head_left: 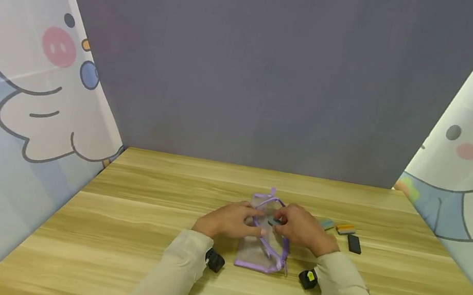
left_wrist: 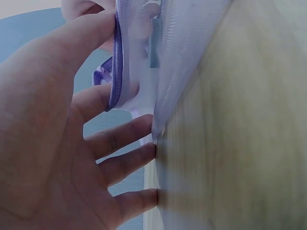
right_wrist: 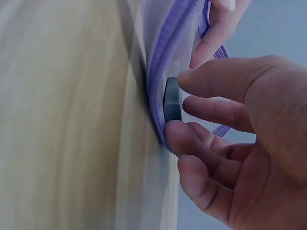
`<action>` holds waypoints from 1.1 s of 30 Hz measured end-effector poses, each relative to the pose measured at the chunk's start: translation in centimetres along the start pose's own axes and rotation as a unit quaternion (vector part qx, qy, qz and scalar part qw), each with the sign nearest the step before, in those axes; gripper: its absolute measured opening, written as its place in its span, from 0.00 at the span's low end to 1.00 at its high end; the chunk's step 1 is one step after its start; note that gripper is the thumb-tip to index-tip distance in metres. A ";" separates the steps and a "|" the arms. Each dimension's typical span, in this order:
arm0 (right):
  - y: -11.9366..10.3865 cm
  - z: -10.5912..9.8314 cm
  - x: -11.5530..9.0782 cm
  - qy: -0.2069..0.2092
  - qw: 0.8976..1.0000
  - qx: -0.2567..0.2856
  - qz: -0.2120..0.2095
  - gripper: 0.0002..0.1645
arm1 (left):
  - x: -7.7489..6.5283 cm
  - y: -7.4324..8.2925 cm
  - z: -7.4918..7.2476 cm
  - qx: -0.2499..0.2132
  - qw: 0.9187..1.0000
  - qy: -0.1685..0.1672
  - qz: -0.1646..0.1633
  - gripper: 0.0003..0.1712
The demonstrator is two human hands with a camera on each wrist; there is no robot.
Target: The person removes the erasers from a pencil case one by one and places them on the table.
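Note:
A sheer mesh zip pouch point(head_left: 253, 255) with purple trim lies on the table, its zipped mouth spread. My left hand point(head_left: 235, 219) holds one edge of the mouth. In the left wrist view, the thumb is on the purple zipper point(left_wrist: 117, 57) and a finger passes behind it; the other fingertips touch the mesh and tabletop. Within the mouth, my right hand point(head_left: 300, 227) holds a small dark grey-green block point(right_wrist: 172, 100) between its fingertips, the other fingers curled. Through the mesh, the left wrist view shows part of a teal-grey shape.
Right of the right hand lie a teal-and-grey piece point(head_left: 327, 225), an orange-and-grey piece point(head_left: 346, 229) and a black rectangular block point(head_left: 354, 244). The wooden table point(head_left: 138, 204) meets a dark grey panel point(head_left: 268, 69) at the back. Cartoon-printed cloths hang on both sides.

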State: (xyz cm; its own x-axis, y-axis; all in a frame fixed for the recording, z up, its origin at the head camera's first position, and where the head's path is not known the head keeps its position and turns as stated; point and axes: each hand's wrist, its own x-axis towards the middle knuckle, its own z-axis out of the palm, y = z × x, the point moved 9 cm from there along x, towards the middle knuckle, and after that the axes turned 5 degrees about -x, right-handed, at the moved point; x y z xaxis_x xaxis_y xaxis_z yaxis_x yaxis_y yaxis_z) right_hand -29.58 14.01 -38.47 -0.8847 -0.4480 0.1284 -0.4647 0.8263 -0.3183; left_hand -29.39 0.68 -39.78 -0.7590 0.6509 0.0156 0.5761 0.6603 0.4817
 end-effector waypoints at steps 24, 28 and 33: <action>0.6 0.3 -0.6 -0.021 0.999 0.026 0.030 0.13 | -0.2 -0.1 0.3 0.003 1.000 -0.001 -0.001 0.39; 0.4 0.4 -0.6 -0.027 0.999 0.030 0.022 0.17 | -0.4 -0.3 0.1 -0.003 1.000 0.004 -0.006 0.39; 0.6 0.3 -0.7 -0.036 0.999 0.033 0.018 0.25 | -0.2 -0.3 0.1 -0.010 1.000 0.004 -0.001 0.39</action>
State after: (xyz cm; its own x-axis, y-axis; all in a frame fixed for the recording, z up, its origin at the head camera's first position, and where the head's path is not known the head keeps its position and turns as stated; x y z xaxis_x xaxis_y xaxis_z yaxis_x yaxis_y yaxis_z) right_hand -29.17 14.71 -39.05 -0.8952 -0.4431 0.0481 -0.4261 0.8192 -0.3838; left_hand -29.38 0.37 -39.98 -0.7632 0.6457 0.0221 0.5678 0.6540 0.5000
